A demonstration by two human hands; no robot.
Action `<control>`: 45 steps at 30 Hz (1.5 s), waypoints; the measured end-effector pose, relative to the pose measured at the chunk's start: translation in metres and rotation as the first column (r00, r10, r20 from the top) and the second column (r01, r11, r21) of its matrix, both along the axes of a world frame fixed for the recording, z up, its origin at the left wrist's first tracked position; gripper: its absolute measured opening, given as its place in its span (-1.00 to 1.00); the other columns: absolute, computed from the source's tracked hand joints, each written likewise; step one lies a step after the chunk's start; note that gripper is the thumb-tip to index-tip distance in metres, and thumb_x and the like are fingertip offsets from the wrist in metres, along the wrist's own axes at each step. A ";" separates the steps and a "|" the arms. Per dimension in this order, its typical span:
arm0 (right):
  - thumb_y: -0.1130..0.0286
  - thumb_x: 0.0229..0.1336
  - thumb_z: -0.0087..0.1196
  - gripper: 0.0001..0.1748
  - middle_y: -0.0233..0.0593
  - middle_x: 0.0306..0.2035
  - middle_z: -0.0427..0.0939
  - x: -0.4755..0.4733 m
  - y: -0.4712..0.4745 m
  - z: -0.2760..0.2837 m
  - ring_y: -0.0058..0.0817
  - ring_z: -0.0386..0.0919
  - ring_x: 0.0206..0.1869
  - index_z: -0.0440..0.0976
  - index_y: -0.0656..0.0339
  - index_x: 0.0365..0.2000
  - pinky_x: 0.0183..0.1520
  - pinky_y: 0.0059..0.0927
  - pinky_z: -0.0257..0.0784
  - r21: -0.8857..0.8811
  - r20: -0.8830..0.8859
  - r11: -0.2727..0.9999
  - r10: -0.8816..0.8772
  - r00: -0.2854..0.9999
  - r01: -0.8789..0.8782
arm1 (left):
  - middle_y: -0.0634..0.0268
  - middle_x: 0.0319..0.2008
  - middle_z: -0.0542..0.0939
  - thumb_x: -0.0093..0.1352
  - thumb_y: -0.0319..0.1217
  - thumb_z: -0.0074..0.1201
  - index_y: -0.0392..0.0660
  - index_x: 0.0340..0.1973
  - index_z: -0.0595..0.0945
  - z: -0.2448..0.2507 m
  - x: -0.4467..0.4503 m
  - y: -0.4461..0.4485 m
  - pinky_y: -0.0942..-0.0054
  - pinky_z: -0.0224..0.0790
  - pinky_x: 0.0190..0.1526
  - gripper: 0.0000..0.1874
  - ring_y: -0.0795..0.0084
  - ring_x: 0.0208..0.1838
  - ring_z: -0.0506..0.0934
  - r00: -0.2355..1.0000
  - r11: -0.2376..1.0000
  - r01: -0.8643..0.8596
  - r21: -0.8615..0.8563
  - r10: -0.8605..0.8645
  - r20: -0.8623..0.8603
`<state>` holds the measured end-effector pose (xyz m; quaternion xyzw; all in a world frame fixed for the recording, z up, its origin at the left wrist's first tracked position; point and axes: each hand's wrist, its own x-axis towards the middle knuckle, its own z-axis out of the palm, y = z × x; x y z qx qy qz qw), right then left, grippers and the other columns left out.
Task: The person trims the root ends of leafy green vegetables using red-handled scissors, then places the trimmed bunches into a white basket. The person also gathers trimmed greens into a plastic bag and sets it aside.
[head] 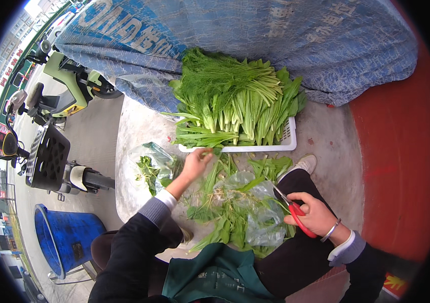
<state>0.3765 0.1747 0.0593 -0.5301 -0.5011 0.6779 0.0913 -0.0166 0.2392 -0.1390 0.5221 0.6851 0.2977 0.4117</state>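
My left hand [197,163] reaches to the front rim of a white plastic basket [292,141], its fingertips drawn together beside a green leaf. Whether they grip it I cannot tell. Long-leaf lettuce bunches [253,123] fill the basket above its rim, with feathery fennel or dill greens [215,77] on top. In my right hand [315,216] are red-handled scissors [297,219], blades pointing up and left over my leg. Between my legs lies a heap of loose leaves and stems [234,229], partly covered by a clear plastic bag [262,229].
Another clear bag [154,149] with greens lies left of my left hand. A blue bucket [73,238] and parked scooters [65,81] stand farther left. Blue printed tarpaulin [237,30] hangs behind the basket. Red flooring [397,159] begins at the right. A green apron [207,270] covers my lap.
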 end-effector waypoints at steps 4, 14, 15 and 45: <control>0.14 -0.17 0.47 -0.29 0.00 -0.29 0.65 0.003 0.085 -0.052 -0.23 0.65 -0.26 0.50 0.27 0.00 -0.15 -0.29 0.53 0.480 0.531 0.834 -0.030 0.847 -0.272 | 0.03 -0.11 0.70 0.42 -0.27 0.13 -0.20 -0.03 0.67 0.004 -0.111 0.130 0.29 0.50 -0.02 -0.68 0.18 -0.10 0.68 0.929 0.919 -0.164 0.358 0.266 -0.256; 0.29 -0.06 0.20 -0.59 0.00 -0.18 0.68 -0.017 0.260 -0.175 -0.12 0.67 -0.11 0.65 0.31 -0.18 -0.07 -0.19 0.58 -0.165 0.915 0.754 0.358 0.187 -0.636 | 0.02 -0.03 0.66 0.42 -0.25 0.15 -0.02 0.19 0.54 -0.021 -0.166 0.280 0.41 0.54 -0.23 -0.56 0.37 -0.24 0.69 0.949 0.932 -0.240 0.272 0.284 -0.134; 0.26 -0.07 0.20 -0.57 0.03 -0.13 0.67 -0.020 0.269 -0.189 -0.14 0.66 -0.06 0.65 0.30 -0.18 -0.05 -0.22 0.58 -0.210 0.915 0.749 0.378 0.145 -0.629 | 0.04 -0.08 0.68 0.40 -0.26 0.17 -0.02 0.16 0.57 -0.023 -0.162 0.282 0.43 0.53 -0.27 -0.58 0.41 -0.28 0.68 0.959 0.939 -0.214 0.268 0.254 -0.124; 0.26 0.08 0.20 -0.78 -0.15 -0.27 0.61 -0.104 0.203 -0.157 -0.15 0.62 -0.17 0.54 0.13 -0.27 -0.17 -0.08 0.55 0.454 0.792 0.527 0.131 0.596 -0.719 | 0.32 -0.19 0.70 0.42 -0.31 0.18 -0.14 0.00 0.67 0.122 -0.250 0.216 0.64 0.38 -0.27 -0.71 0.61 -0.31 0.56 0.831 0.584 -0.495 0.643 0.533 0.155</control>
